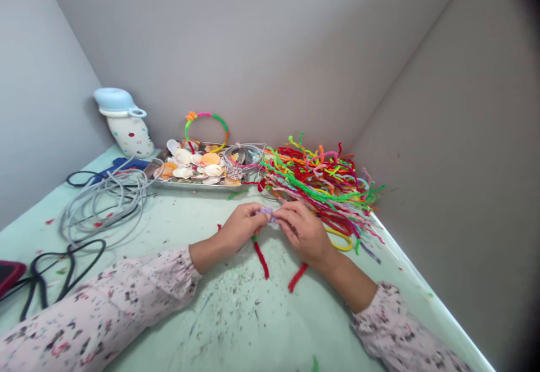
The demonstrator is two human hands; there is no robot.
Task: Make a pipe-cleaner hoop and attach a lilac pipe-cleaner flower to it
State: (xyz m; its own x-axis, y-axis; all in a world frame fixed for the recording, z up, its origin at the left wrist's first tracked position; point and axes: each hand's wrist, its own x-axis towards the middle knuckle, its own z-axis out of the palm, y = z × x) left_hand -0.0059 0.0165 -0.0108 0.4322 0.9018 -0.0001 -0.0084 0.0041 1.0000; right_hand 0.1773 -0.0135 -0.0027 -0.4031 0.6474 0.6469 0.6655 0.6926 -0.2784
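Note:
Above the middle of the table, a small lavender fuzzy piece [267, 211], apparently curled pipe cleaner, sits between both hands. My left hand [243, 225] is closed, pinching it from the left with thumb and fingers. From the other side, the fingertips of my right hand [304, 231] press together on its right edge. A red pipe cleaner [261, 259] with a bit of green at its top shows below the left hand. Another red pipe cleaner end [297, 278] pokes out under the right hand; whether these connect to the lavender piece is hidden.
Behind the hands stands a metal tray [198, 186] of seashells [211, 159], with a colourful pipe-cleaner ring [228, 130] upright on it. A pipe cleaner heap [324, 183] lies right. Grey wire coils [105, 209], a dark cord [37, 276] and a bottle [129, 130] are left.

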